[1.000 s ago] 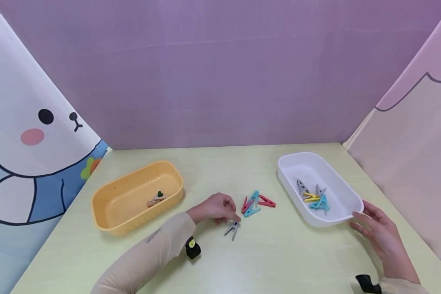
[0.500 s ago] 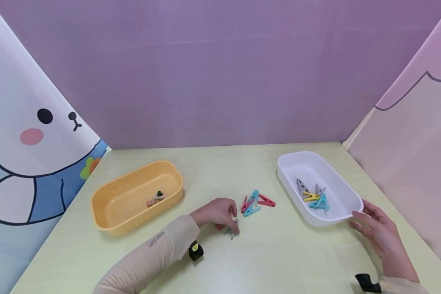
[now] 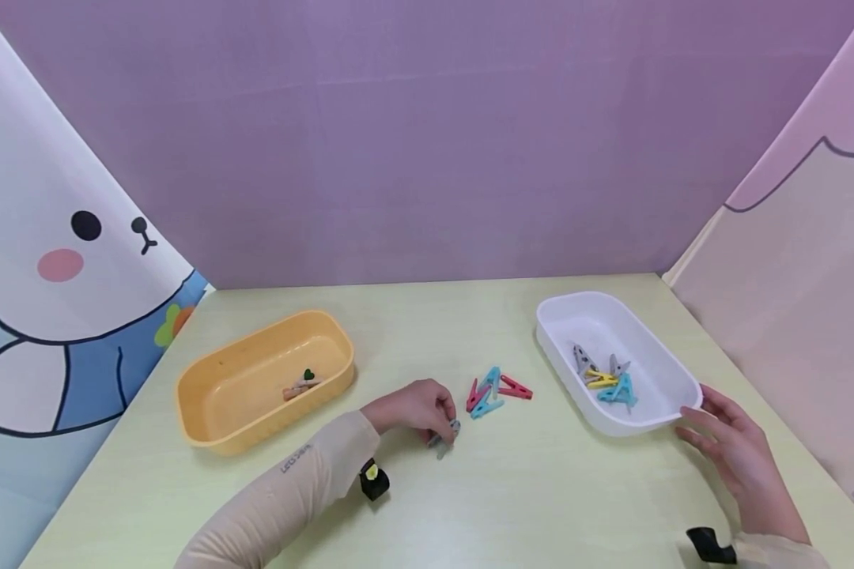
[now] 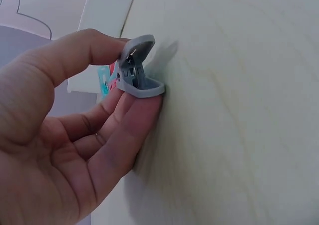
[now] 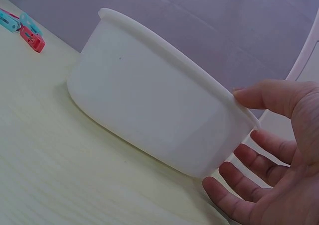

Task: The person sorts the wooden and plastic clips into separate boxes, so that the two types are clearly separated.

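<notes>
A grey clothespin [image 4: 149, 88] is pinched between the thumb and fingers of my left hand [image 3: 414, 407], its two handle ends toward the left wrist camera. It is close to the tabletop, left of the pile of blue clothespins [image 3: 485, 408] and red clothespins [image 3: 516, 388]. At the right, my right hand [image 3: 738, 454] holds the near right corner of a white plastic basin [image 5: 134, 90]. Its thumb lies on the rim and its fingers bend against the outer wall. Inside the basin are grey, blue and yellow clothespins [image 3: 602, 381].
An orange-yellow basin [image 3: 231, 407] stands at the left of the table [image 3: 534, 506], with small wooden clips [image 3: 300, 389] inside, one bearing a dark green heart. A purple cloth [image 3: 427, 158] hangs behind the table, with printed panels at both sides.
My left hand has moved down onto the grey clothespin, taken hold of it and turned it, shifting slightly left. The right hand keeps its place on the white basin.
</notes>
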Motion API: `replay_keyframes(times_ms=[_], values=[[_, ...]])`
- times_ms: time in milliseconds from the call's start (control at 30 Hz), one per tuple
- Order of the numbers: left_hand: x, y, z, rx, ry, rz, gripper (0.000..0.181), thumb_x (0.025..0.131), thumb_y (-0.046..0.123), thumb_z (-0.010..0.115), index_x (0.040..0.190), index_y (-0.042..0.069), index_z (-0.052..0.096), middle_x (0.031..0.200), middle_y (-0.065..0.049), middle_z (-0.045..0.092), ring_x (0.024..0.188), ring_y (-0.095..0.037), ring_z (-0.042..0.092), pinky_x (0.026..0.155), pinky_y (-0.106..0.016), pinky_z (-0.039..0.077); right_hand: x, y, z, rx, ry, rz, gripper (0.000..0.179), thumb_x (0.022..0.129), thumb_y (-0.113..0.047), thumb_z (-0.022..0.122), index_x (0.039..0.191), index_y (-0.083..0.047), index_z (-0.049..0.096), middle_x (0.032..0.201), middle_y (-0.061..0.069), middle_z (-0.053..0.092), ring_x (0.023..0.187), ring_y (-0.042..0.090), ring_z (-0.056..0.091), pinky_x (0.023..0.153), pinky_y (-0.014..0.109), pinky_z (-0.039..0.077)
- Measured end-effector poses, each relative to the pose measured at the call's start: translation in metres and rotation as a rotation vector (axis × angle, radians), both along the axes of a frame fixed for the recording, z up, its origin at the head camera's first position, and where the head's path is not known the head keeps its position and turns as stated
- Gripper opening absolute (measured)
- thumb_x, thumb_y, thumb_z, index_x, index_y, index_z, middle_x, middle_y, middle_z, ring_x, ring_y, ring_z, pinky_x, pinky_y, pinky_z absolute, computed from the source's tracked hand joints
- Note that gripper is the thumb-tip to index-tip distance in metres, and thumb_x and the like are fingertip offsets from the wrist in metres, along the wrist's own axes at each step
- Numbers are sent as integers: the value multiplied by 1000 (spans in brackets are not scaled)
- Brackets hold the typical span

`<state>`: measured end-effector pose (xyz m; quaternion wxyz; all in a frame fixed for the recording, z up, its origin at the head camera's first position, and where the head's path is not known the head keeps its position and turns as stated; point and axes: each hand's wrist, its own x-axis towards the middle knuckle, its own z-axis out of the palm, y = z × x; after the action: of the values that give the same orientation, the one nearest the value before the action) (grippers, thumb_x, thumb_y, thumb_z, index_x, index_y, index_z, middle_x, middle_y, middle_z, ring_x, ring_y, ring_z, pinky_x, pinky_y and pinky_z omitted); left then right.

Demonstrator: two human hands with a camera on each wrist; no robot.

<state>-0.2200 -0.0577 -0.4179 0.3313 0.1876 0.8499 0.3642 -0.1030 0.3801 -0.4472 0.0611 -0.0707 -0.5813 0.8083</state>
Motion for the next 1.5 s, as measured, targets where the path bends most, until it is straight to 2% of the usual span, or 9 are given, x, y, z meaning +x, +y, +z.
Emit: replay_keyframes(times_ms=[167,333,500,867,1200,1400,1500], values=[[-4,-1,0,26,-57,9,20,75,5,82,88,6,67,85,-5,66,70,-16,61,58,-26,56,-1,0,-2,-4,4,-6,38,95,9,56,111,-24,68,105,-7,63,90,10,66,73,29,61],[-7,1,-3,67,-81,5,19,76,5,80,90,7,68,85,-4,68,70,-15,61,60,-26,56,0,1,-2,-7,4,-5,38,95,9,57,111,-24,68,106,-7,63,90,10,67,74,29,61],[-10,4,-5,139,-104,12,19,77,5,79,93,6,69,85,-4,68,70,-15,61,60,-27,56,-1,0,-2,-14,20,-2,39,95,10,56,112,-23,68,106,-6,64,90,10,67,73,29,61],[-19,18,1,303,-172,61,22,80,4,77,101,1,69,94,-8,66,79,-18,64,65,-33,61,-2,0,-2,-15,35,-3,39,95,10,56,113,-22,68,106,-6,64,91,10,67,73,29,61],[-28,38,8,357,-187,85,25,82,6,77,105,2,69,100,-10,66,83,-22,66,68,-35,61,-1,-3,-3,-19,53,-24,41,94,13,55,110,-22,69,103,-5,65,88,10,67,71,28,61],[-30,46,12,384,-172,86,25,81,7,76,105,4,69,92,-6,69,73,-17,62,61,-28,58,-1,-3,-2,-24,51,-25,41,94,13,54,110,-22,70,103,-5,65,88,10,67,70,28,61],[-31,51,15,391,-165,95,25,82,8,76,106,4,69,91,-6,69,73,-16,61,63,-27,57,-1,-3,-2,-24,52,-26,41,94,13,54,110,-22,69,103,-5,65,88,10,67,71,28,61]])
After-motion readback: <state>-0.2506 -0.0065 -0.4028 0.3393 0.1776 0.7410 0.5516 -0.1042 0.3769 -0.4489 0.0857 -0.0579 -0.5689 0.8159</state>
